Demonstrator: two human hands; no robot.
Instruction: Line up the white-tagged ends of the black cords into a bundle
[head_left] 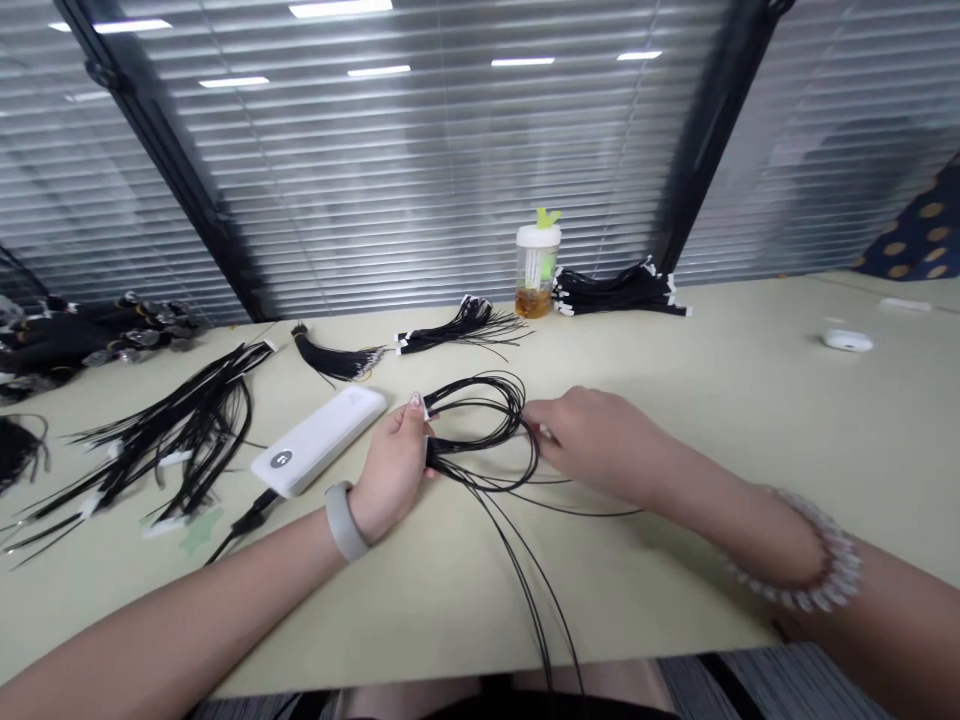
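A bundle of thin black cables point(480, 445) is bent into loops between my two hands, above the middle of the table. My left hand point(397, 450) grips it at the left, where white and black connector ends show beside the thumb. At the right side of the loops, my right hand point(589, 435) has its fingers curled closed against the wires; its fingertips are partly hidden. Several loose wires trail from the bundle toward the table's front edge and to the right under my right hand. A white power bank point(319, 440) lies just left of my left hand.
Black cable bundles lie at the left point(195, 410), with a darker pile point(90, 335) behind. Smaller bundles point(337, 355) sit farther back. A lidded cup of amber liquid point(534, 275) stands beside another cable bundle point(619, 290). A white earbud case point(847, 341) rests at right.
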